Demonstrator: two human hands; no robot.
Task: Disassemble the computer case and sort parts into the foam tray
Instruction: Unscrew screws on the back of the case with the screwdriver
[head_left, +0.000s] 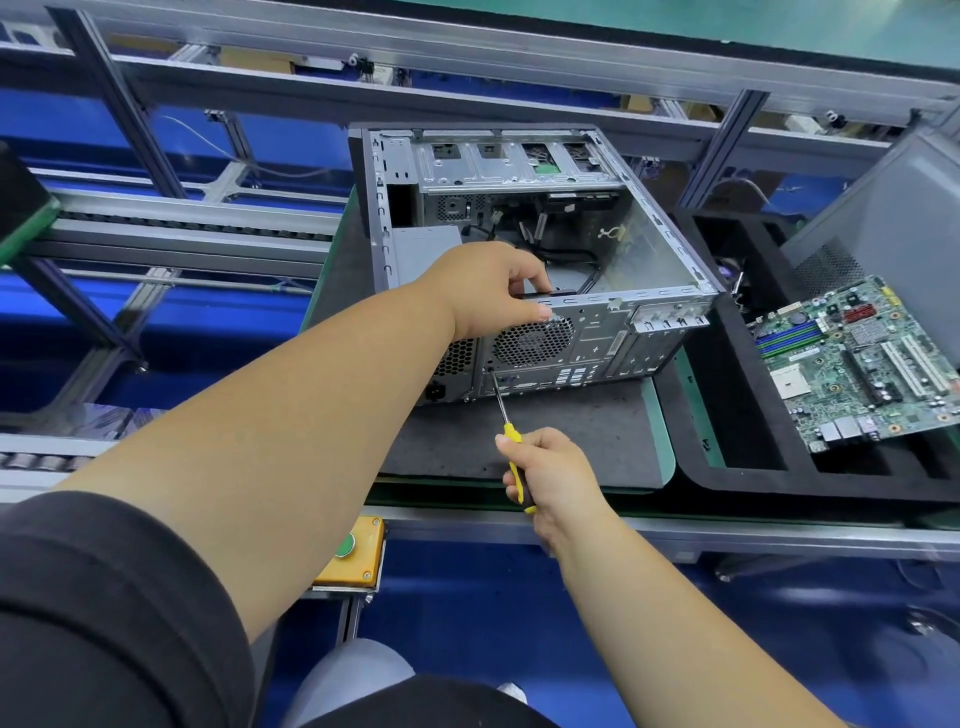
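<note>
An open grey computer case (649, 249) lies on its side on a dark mat, its rear panel facing me. My left hand (493, 288) grips the black rear fan (545, 295) at the top edge of that panel, thumb outside over the round fan grille (535, 340). My right hand (550, 473) holds a yellow-and-black screwdriver (511, 447); its tip sits at a screw at the grille's lower left corner. To the right, a green motherboard (857, 364) lies tilted across the black foam tray (748, 467).
A grey side panel (893, 218) leans behind the tray at the right. A yellow box with a green button (350, 553) hangs at the bench's front edge. Conveyor rails (182, 228) run to the left. Loose black cables lie inside the case.
</note>
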